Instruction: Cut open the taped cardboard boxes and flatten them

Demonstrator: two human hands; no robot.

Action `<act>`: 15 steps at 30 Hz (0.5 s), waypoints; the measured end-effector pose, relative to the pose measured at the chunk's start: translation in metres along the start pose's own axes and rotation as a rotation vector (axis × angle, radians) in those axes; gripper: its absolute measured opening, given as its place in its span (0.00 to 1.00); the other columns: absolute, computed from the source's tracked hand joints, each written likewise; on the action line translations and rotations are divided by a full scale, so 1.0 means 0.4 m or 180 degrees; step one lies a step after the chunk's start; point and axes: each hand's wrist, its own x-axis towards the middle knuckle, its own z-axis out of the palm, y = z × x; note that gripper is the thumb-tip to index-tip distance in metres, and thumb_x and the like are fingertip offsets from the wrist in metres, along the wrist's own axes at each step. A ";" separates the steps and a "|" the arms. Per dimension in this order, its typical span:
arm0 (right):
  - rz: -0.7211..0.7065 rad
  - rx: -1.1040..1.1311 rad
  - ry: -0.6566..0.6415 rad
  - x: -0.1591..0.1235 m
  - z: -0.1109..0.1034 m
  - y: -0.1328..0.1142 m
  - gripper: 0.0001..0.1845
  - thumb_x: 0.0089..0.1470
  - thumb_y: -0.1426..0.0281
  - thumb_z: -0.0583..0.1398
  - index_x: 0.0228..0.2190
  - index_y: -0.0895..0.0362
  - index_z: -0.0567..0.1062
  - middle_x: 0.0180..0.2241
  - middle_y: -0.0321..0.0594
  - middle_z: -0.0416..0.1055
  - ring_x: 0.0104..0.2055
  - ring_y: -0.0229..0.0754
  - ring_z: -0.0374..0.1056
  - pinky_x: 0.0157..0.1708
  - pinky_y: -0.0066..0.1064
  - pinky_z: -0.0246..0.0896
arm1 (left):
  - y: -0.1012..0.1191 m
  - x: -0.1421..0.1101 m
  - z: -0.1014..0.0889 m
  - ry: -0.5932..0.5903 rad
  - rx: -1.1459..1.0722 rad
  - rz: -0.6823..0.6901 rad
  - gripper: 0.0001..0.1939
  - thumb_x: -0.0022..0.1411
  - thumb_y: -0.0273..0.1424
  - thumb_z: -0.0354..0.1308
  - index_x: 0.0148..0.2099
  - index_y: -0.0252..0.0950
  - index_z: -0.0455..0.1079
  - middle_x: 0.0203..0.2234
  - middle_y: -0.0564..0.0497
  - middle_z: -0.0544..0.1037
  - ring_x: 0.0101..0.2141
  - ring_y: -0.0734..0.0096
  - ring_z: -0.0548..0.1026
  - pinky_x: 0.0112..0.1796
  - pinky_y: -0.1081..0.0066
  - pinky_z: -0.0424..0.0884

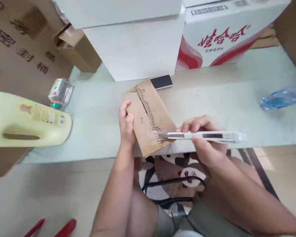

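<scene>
I see the left hand [127,126] curled round a torn, corrugated box [149,115] at the worktop's [93,135] six-o'clock edge; the right hand [208,153] clasps a slim white knife [202,136], blade [163,135] apparently touching it.

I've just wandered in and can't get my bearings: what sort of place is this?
Perhaps a room at home doubling as storage, though I can't be sure: a panda-print mat lies on the floor, while white boxes stand along the back of the table, with a large brown carton at left.
</scene>
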 end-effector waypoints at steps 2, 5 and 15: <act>0.0101 -0.0102 -0.0058 0.002 0.003 -0.001 0.03 0.61 0.67 0.61 0.36 0.52 0.71 0.32 0.38 0.73 0.36 0.42 0.72 0.39 0.38 0.73 | -0.003 0.002 -0.001 0.0002 0.0009 0.0021 0.25 0.66 0.48 0.49 0.60 0.44 0.65 0.57 0.46 0.70 0.61 0.55 0.66 0.61 0.57 0.61; 0.0111 -0.0178 -0.0042 0.003 0.000 -0.001 0.04 0.61 0.66 0.62 0.35 0.52 0.72 0.32 0.39 0.74 0.36 0.43 0.73 0.37 0.39 0.73 | -0.006 0.004 -0.002 -0.0019 0.0026 0.0037 0.25 0.66 0.48 0.49 0.60 0.44 0.66 0.57 0.46 0.70 0.61 0.54 0.66 0.61 0.57 0.62; 0.0150 -0.0299 -0.0077 0.004 -0.007 -0.001 0.05 0.61 0.66 0.61 0.33 0.52 0.71 0.32 0.38 0.73 0.36 0.42 0.73 0.37 0.38 0.72 | -0.002 0.000 0.000 -0.0041 -0.0058 -0.0041 0.24 0.66 0.48 0.50 0.60 0.45 0.66 0.57 0.46 0.70 0.60 0.53 0.66 0.60 0.55 0.63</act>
